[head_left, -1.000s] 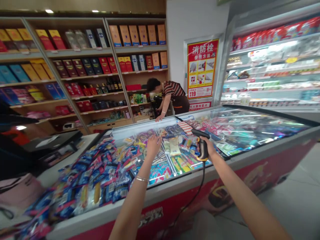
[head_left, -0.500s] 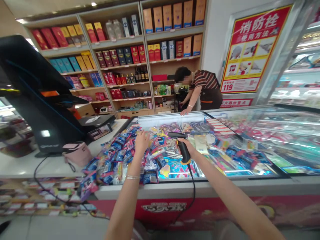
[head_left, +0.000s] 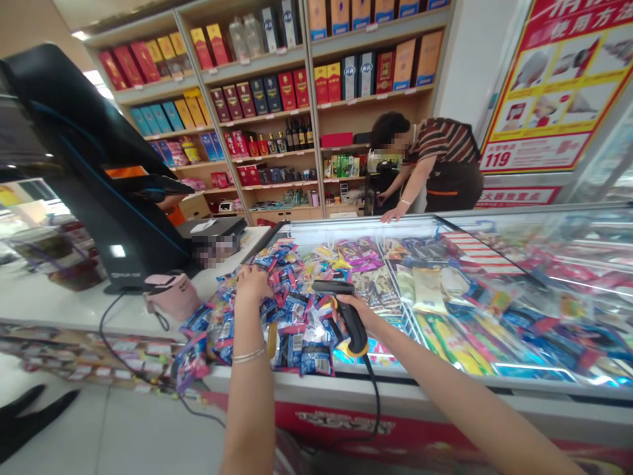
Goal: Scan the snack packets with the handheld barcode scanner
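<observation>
My right hand (head_left: 363, 313) grips the handle of a black and yellow barcode scanner (head_left: 352, 320). Its head points left over the freezer, and a black cord hangs from the handle. My left hand (head_left: 253, 284) is on a heap of blue and pink wrapped ice cream packets (head_left: 291, 310), fingers curled down among them; what they close on is hidden. The heap covers the left end of the chest freezer (head_left: 420, 379), spilling over its front corner. Purple packets (head_left: 359, 254) lie in the freezer behind the scanner.
On the left counter (head_left: 148, 323) stand a black checkout terminal (head_left: 123, 218) and a pink pouch (head_left: 173, 297). A cable runs down the counter front. Across the freezer a person (head_left: 435, 165) bends forward, one hand on the rim. Shelves of boxes (head_left: 252, 99) line the back wall.
My left hand has moved left and down onto the blue packets. The scanner has come slightly left and lower. The view has shifted, so the terminal and shelves appear farther right.
</observation>
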`<state>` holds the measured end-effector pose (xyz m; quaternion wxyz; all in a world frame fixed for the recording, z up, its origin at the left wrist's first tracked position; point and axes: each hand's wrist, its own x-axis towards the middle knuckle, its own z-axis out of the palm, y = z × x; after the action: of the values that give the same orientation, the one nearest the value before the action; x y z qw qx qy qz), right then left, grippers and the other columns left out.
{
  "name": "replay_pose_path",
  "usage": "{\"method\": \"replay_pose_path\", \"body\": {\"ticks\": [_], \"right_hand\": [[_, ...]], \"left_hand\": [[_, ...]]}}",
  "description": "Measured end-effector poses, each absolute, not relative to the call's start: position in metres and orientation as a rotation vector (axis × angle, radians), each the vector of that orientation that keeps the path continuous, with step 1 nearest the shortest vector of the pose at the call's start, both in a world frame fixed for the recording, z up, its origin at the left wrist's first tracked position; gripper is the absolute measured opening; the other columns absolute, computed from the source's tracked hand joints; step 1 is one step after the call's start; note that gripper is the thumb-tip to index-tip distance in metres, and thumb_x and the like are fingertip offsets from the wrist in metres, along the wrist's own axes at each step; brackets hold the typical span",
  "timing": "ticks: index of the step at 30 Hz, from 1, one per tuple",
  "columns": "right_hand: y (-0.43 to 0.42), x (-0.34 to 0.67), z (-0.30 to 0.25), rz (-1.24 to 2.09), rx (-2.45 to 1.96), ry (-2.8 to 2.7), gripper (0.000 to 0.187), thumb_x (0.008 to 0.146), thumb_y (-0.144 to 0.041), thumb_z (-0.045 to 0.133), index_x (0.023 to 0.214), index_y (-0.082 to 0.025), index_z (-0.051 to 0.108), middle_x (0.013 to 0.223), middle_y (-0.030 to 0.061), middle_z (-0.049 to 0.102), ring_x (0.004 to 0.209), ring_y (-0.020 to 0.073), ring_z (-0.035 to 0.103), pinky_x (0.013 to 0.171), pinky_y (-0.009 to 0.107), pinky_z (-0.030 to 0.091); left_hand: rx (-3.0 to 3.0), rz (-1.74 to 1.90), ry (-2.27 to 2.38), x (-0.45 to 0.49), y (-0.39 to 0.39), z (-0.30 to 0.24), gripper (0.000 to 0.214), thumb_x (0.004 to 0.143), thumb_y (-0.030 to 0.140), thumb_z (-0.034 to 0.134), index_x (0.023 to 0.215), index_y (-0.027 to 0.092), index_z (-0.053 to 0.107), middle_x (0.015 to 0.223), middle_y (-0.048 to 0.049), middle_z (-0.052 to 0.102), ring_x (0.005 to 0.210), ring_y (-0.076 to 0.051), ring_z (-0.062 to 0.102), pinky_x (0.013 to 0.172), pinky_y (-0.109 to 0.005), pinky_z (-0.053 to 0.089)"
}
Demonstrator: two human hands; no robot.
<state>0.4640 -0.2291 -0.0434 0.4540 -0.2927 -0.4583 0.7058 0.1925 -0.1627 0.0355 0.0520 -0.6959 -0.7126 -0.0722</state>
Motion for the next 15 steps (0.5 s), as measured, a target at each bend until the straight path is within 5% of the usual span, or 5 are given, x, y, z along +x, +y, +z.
{"method": "replay_pose_path", "body": {"ticks": [4, 11, 15], "right_hand": [[-0.230, 0.465, -0.043, 1.744, -0.725, -1.119, 0.034, 0.072, -0.048, 0.062, 0.073, -0.014, 0.057, 0.055, 0.0030, 0.065, 0.034, 0.0130, 0.055, 0.033, 0.021, 0.042], [-0.233, 0.462, -0.037, 1.758, -0.723, -1.147, 0.034, 0.073, -0.048, 0.061, 0.073, -0.015, 0.057, 0.055, 0.0026, 0.065, 0.033, 0.0128, 0.055, 0.032, 0.021, 0.041], [-0.233, 0.462, -0.039, 1.772, -0.708, -1.168, 0.033, 0.072, -0.048, 0.062, 0.074, -0.015, 0.056, 0.055, 0.0029, 0.065, 0.034, 0.0138, 0.056, 0.032, 0.021, 0.042]], "left_hand": [[-2.287, -0.859, -2.001, 0.191, -0.155, 0.031, 0.033, 0.042, 0.032, 0.081, 0.069, 0.020, 0.066, 0.101, -0.0147, 0.064, 0.117, -0.043, 0.044, 0.098, -0.056, 0.034], [-1.961, -3.375, -1.073, 0.229, -0.155, 0.032, 0.029, 0.070, 0.043, 0.056, 0.089, 0.021, 0.063, 0.087, -0.0039, 0.066, 0.088, -0.022, 0.062, 0.090, -0.046, 0.047], [-1.672, -3.857, -1.050, 0.246, -0.160, 0.024, 0.022, 0.069, 0.036, 0.059, 0.085, 0.022, 0.060, 0.074, 0.0017, 0.062, 0.070, -0.013, 0.061, 0.081, -0.039, 0.052]]}}
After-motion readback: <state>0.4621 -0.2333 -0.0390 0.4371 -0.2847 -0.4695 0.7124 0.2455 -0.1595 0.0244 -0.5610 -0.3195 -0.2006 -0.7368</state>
